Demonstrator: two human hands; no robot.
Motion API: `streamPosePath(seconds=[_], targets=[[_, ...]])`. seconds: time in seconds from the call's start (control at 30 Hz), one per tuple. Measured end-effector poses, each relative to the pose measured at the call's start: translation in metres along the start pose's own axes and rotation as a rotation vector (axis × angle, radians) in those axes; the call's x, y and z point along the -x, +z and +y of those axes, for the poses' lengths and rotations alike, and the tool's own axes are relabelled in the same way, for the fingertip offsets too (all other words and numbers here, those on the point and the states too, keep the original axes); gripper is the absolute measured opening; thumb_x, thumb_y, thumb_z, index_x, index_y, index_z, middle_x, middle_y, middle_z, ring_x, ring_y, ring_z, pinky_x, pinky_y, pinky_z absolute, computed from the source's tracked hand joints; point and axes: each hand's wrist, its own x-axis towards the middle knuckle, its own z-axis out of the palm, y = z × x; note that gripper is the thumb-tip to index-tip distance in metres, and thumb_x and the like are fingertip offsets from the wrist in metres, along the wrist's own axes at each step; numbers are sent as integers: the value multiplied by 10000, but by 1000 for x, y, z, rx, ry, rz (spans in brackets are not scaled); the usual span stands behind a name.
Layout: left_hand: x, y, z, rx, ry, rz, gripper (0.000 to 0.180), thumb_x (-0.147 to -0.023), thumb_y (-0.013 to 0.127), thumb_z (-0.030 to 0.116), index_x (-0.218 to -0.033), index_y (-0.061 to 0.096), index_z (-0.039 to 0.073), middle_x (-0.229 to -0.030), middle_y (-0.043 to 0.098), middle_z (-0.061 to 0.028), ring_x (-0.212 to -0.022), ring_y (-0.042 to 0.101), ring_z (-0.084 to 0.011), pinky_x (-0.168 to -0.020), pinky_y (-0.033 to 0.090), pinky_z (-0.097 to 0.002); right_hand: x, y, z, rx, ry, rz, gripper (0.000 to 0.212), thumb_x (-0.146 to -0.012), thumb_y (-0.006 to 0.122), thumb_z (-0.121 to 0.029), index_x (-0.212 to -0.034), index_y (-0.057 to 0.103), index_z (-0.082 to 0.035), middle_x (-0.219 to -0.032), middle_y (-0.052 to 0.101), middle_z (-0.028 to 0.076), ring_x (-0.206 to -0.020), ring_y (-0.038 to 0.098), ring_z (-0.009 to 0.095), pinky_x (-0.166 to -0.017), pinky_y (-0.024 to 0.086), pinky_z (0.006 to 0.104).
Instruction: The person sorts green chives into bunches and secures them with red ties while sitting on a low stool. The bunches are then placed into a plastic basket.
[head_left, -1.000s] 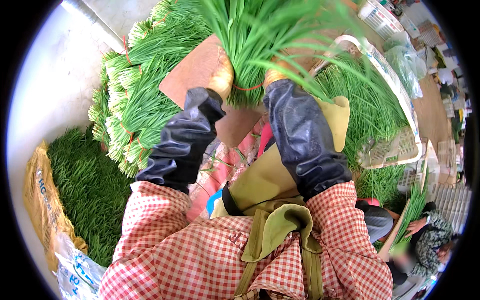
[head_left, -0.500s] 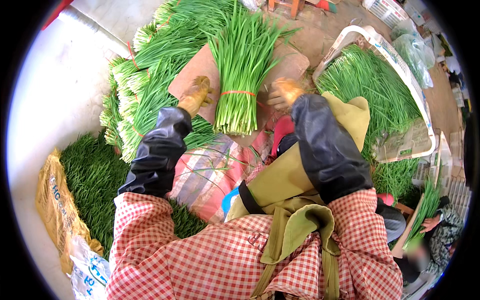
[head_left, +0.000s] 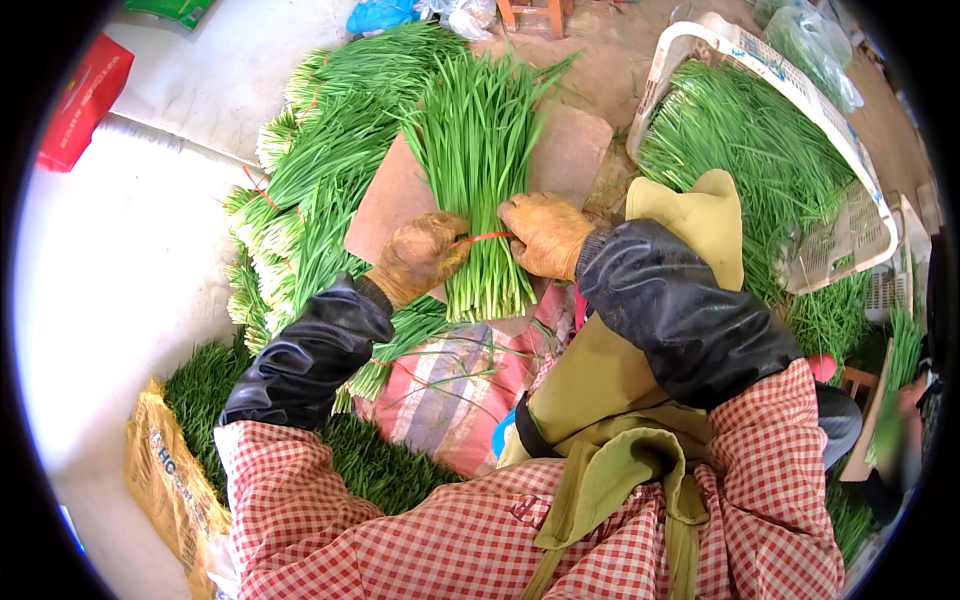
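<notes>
Evidently holding the red band (head_left: 488,237) from both flanks of the garlic-chive bundle (head_left: 470,140): with the left hand (head_left: 418,256), fingers bent inward and apparently pinching one side; with the right hand (head_left: 548,234), fingers curled in and apparently gripping the other side. Lying centrally on the brown board (head_left: 573,145), pale cut ends toward the body and leaf tips away, probably to keep the stiff stems, rather than the soft blades, within close reach. Backed by the flat board, perhaps for firmer support than the striped woven sheet (head_left: 440,390) below. Banded near the cut ends, likely for the narrower, sturdier girth there. Covered along the forearms with black sleeve guards (head_left: 685,300), presumably against damp and sap. Note on the left the stacked tied bundles (head_left: 335,175), butts mostly facing outward, and on the right the white plastic crate (head_left: 835,262), tipped toward the body, maybe for easier access to the loose chives (head_left: 750,150).

Hidden behind the stems: the back of the band, along with any knot. Impossible to tell how tightly pressed, with fingertips partly covered. Cut off and blurred at the right rim: a co-worker (head_left: 882,498).
</notes>
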Motion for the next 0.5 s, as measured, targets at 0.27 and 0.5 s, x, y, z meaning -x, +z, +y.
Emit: streamPosePath(seconds=[0.27, 0.5], targets=[[-30, 14, -16, -352, 189, -102, 120, -777, 623, 167, -825, 576, 67, -779, 578, -97, -723, 591, -291, -624, 499, -391, -18, 7, 15, 155, -91, -59, 115, -695, 609, -85, -799, 640, -46, -770, 644, 148, -772, 641, 340, -689, 507, 427], [-26, 30, -30, 82, -111, 69, 66, -783, 614, 38, -813, 558, 21, -758, 548, -127, -711, 552, -271, -655, 446, -337, -49, 11, 40, -21, -41, -148, 111, -712, 601, -128, -798, 635, -66, -746, 627, 162, -746, 629, 344, -637, 504, 410]])
